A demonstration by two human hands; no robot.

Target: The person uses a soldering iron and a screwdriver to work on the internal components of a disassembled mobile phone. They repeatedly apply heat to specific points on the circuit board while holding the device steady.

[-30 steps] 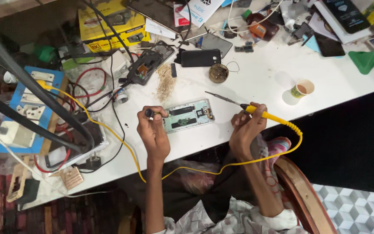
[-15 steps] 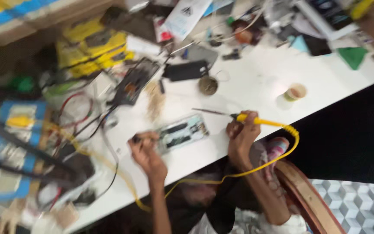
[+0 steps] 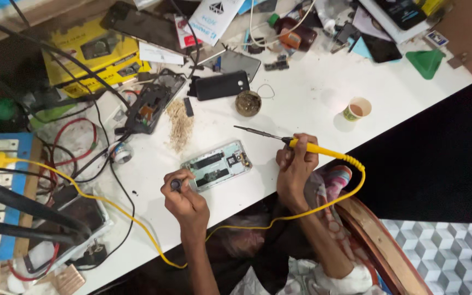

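An opened phone with its circuit board showing lies on the white table near the front edge. My left hand sits at its left end and pinches a small dark round piece against the phone's corner. My right hand grips the yellow handle of a soldering iron. Its thin metal tip points left, above and to the right of the phone without touching it. The iron's yellow cable loops down past my lap.
A round tin and a black phone lie behind the open phone, and a paper cup to the right. A dismantled device, tan shavings, wires, a tape roll and yellow boxes crowd the left.
The view swung and blurred, then settled. The phone now lies more tilted. Both hands keep their grips, with the iron still raised off the board.
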